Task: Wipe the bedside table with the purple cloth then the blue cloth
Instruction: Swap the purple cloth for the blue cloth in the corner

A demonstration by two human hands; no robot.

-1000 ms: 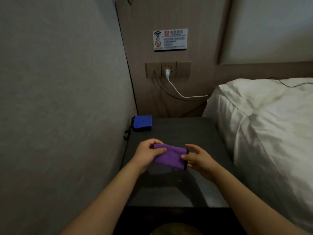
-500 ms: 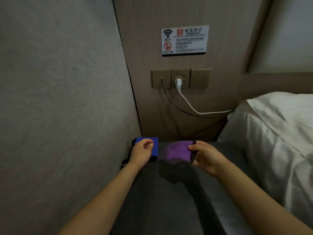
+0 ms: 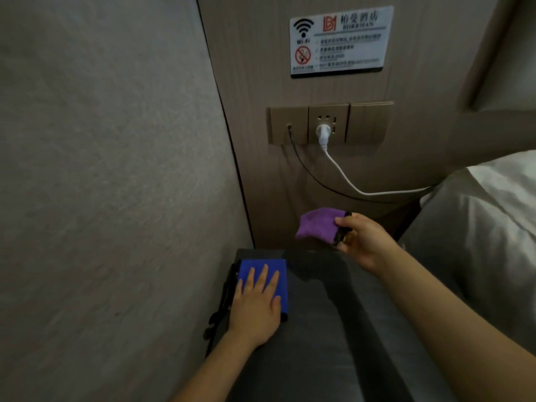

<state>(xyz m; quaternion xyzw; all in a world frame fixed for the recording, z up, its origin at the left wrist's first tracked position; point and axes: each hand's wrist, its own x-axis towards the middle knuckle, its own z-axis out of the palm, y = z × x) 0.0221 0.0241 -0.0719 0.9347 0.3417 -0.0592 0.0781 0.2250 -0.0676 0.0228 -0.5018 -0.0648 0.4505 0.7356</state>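
Two hands: left hand (image 3: pixel 255 311) flat on blue cloth (image 3: pixel 262 281) at tabletop (image 3: pixel 333 329) back-left corner, by wall; right hand (image 3: pixel 362 242) pinches purple cloth (image 3: pixel 316 224) above back edge. Dark top bare twd front.

On table (image 3: pixel 333 329), far left corner: cloth (image 3: pixel 278 268) under left hand (image 3: pixel 255 309); right of it, raised: second cloth (image 3: pixel 316 224) in right hand (image 3: pixel 362 242).

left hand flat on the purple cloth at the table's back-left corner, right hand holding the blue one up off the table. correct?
Colours are swapped. In the head view the left hand lies flat on the blue cloth at the back-left corner of the bedside table, and the right hand holds the purple cloth up off the table. The rest stands.
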